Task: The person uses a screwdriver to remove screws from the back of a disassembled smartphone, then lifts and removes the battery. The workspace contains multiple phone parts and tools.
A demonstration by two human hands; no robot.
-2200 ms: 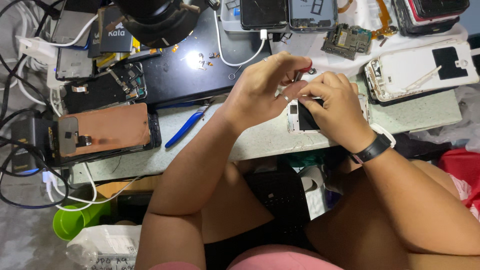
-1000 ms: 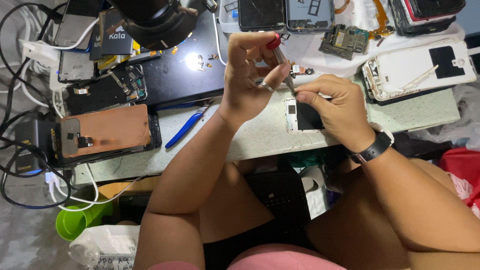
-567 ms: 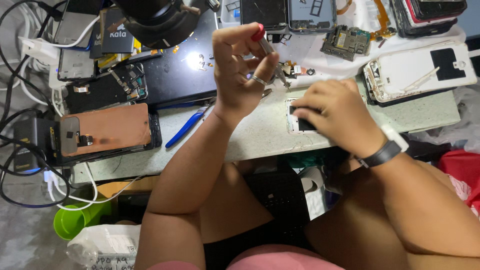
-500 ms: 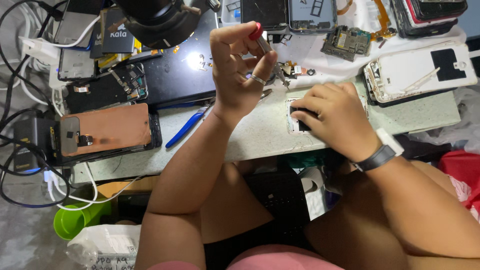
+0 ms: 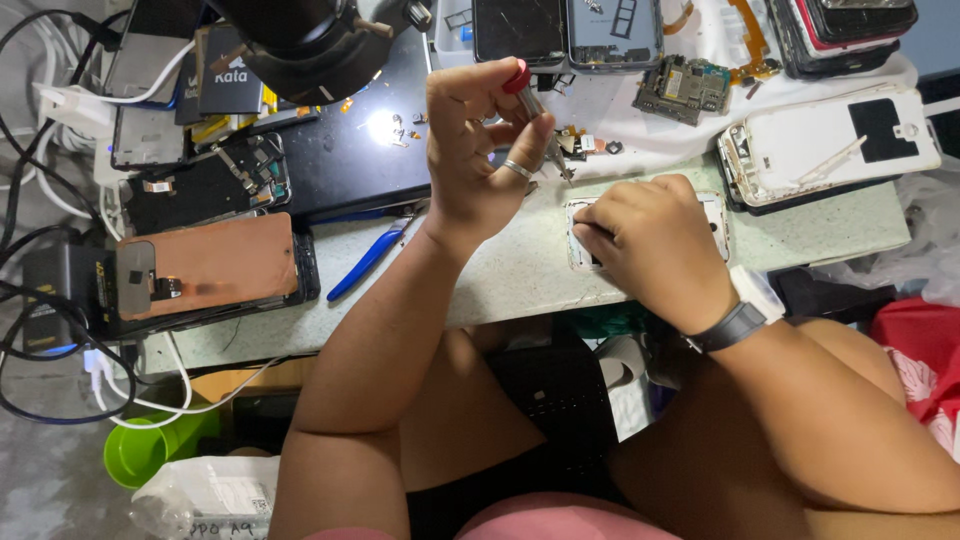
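Near the front edge of the table (image 5: 520, 290), a little right of its middle, lies a small white phone frame (image 5: 712, 215), flat and opened, most of it hidden under the right hand (image 5: 650, 245). That hand's fingers are curled and pressed down on the frame, pinning it to the table; whether they also pinch a small part I cannot tell. The left hand (image 5: 480, 150) is raised just beyond the frame, toward the far side, and its fingers pinch a slim screwdriver (image 5: 535, 110) with a red cap, thumb and forefinger at the top, the tip angled down and clear of the frame. Judging by this, the phone is already opened and work on its inside is midway: the driver is lifted off, so a screw seems either just drawn or about to be met, and reassembly is not begun. Tiny loose parts (image 5: 585, 145) lie just past the frame on a white cloth. Further out, a green circuit board (image 5: 685, 88) sits toward the far edge, a larger white phone back (image 5: 830, 145) lies toward the right edge, blue tweezers (image 5: 365, 262) rest left of the left forearm, and a copper-coloured phone panel (image 5: 215, 265) lies near the left edge.
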